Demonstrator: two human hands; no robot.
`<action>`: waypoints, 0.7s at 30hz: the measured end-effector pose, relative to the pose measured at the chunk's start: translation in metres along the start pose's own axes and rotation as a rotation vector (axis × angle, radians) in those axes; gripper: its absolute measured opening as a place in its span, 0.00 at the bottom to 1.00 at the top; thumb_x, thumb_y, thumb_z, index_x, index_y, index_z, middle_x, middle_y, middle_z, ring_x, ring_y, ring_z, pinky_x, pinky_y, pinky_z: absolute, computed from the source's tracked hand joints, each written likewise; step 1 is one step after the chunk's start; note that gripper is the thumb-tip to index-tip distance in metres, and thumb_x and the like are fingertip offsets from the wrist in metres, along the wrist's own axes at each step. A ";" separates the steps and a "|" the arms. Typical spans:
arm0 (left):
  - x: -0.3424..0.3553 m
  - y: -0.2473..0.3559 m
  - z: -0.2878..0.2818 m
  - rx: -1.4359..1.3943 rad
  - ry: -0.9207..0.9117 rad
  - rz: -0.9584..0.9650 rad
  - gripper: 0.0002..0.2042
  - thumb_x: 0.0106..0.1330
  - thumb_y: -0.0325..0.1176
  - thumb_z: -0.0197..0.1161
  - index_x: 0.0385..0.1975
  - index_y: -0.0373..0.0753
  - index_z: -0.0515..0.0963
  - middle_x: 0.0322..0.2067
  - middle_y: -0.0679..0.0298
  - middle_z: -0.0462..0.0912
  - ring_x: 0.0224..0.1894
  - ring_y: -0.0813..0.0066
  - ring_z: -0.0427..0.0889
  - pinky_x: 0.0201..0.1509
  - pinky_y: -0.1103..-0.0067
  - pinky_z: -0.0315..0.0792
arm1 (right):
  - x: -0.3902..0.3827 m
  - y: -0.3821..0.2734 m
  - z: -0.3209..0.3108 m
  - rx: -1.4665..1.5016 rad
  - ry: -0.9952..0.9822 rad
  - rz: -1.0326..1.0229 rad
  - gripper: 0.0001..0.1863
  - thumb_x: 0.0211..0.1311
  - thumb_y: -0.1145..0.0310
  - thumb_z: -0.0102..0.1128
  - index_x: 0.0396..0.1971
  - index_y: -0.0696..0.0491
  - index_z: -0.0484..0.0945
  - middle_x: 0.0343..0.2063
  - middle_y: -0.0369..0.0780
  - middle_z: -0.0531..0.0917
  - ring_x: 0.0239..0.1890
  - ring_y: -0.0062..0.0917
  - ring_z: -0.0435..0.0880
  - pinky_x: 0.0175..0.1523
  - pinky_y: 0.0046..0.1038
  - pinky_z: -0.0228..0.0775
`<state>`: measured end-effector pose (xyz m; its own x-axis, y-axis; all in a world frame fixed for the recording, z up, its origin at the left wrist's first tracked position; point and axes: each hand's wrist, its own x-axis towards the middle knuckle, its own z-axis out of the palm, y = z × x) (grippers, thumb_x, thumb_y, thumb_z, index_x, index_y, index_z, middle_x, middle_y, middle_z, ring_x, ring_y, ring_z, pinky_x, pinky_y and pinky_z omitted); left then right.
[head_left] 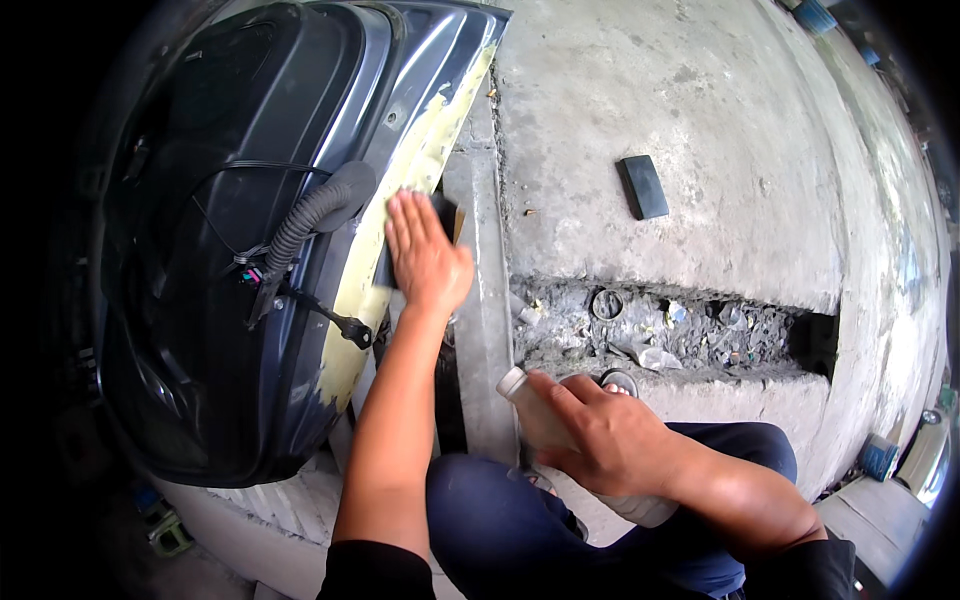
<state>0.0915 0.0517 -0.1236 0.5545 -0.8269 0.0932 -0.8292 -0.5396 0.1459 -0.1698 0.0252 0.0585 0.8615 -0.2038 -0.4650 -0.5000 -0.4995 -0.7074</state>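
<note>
A dark car door (230,110) lies on the left, its inner side showing, with pale yellow filler (350,285) along the edge nearest me. My left hand (425,250) presses a piece of dark sandpaper (446,212) against that filler. The fingers lie over the sandpaper and hide much of it; a brownish edge shows beside them. Whether a block sits inside it, I cannot tell. My right hand (610,430) grips a translucent plastic bottle (545,415) by its side, above my lap. The bottle is tilted, with its whitish cap end toward the upper left.
A black rectangular block (642,187) lies on the concrete floor (740,120). In front of me is a sunken trench (690,335) with rubble and litter. A corrugated cable sleeve (310,220) and a black door strap (345,327) stick out from the door.
</note>
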 end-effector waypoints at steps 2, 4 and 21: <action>0.040 0.015 0.004 -0.028 0.065 -0.027 0.40 0.60 0.39 0.53 0.70 0.24 0.48 0.72 0.40 0.45 0.76 0.49 0.39 0.78 0.62 0.32 | 0.002 -0.004 -0.002 0.028 0.029 -0.027 0.42 0.57 0.58 0.66 0.67 0.58 0.56 0.43 0.55 0.77 0.39 0.50 0.83 0.42 0.42 0.76; 0.051 0.025 0.005 -0.047 0.043 0.020 0.39 0.60 0.38 0.53 0.70 0.25 0.49 0.73 0.43 0.45 0.77 0.52 0.39 0.78 0.64 0.33 | 0.002 -0.003 -0.006 0.077 0.082 -0.040 0.42 0.57 0.59 0.66 0.67 0.57 0.56 0.42 0.55 0.77 0.39 0.50 0.83 0.42 0.42 0.76; -0.226 -0.035 -0.094 -0.065 -0.740 -0.714 0.38 0.64 0.40 0.48 0.70 0.24 0.45 0.73 0.40 0.41 0.76 0.47 0.39 0.78 0.64 0.38 | -0.113 -0.013 -0.044 0.911 0.138 0.249 0.44 0.60 0.53 0.67 0.68 0.59 0.56 0.54 0.55 0.76 0.57 0.41 0.76 0.64 0.38 0.62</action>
<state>0.0014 0.2723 -0.0576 0.7159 -0.2188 -0.6630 -0.3056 -0.9520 -0.0157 -0.2567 0.0175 0.1444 0.6950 -0.3423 -0.6323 -0.4967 0.4072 -0.7665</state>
